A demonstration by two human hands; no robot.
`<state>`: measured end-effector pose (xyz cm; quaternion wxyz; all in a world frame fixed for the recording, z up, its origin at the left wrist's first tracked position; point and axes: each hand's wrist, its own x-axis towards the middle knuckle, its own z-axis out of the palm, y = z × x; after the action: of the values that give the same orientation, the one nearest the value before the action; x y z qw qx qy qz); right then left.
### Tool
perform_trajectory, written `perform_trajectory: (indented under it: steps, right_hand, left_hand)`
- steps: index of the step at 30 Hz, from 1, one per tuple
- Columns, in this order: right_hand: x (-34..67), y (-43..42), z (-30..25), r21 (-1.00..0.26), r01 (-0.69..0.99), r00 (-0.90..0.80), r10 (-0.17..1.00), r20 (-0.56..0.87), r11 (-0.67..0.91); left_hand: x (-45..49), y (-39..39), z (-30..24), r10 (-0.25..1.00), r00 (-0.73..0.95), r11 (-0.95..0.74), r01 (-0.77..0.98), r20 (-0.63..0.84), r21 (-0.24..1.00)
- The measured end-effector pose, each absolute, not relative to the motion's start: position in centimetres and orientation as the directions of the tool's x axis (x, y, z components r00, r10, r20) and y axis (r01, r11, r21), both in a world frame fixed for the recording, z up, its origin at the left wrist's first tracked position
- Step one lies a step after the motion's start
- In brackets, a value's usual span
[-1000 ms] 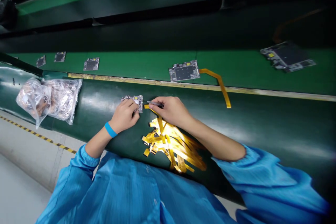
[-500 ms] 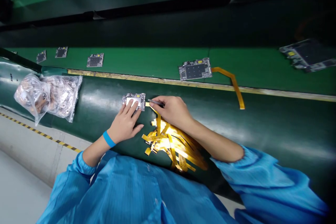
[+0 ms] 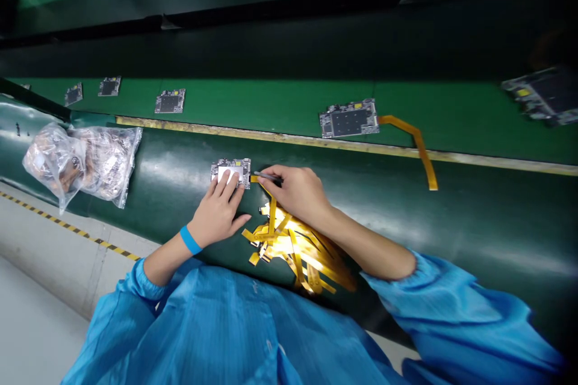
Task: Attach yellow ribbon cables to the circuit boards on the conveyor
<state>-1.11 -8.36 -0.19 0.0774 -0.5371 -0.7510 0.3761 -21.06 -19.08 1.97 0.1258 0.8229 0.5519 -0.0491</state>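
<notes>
A circuit board [image 3: 246, 168] with a white patch lies on the green bench. My left hand [image 3: 217, 207] rests on it, fingertips pressing the white patch, fingers stretched and thumb apart. At the board's right edge, my right hand [image 3: 300, 189] is closed around dark tweezers [image 3: 270, 177], their tip over the end of a yellow flex cable [image 3: 273, 210]. Whether that end sits in the board's connector is too small to tell. Below my right hand, a loose pile of flex cables [image 3: 298, 246] shines under the light.
Along the green conveyor belt [image 3: 253, 102] lie several circuit boards, one board [image 3: 348, 119] with an orange flex cable [image 3: 418, 137] hanging over the yellowish rail [image 3: 298, 142]. Clear plastic bags [image 3: 106, 162] of parts sit at the left of the bench.
The boards on the belt have shifted to the right. Both hands, the tweezers and the board under my left hand stay almost in place.
</notes>
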Motion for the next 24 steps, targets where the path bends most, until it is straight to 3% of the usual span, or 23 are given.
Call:
perform_trajectory:
  steps: [24]
  right_hand:
    - [-1.48, -8.19, -0.03, -0.653, 0.747, -0.418, 0.854, -0.31, 0.128]
  left_hand:
    - [-21.33, -19.22, 1.83, 0.895, 0.395, -0.372, 0.917, -0.206, 0.142]
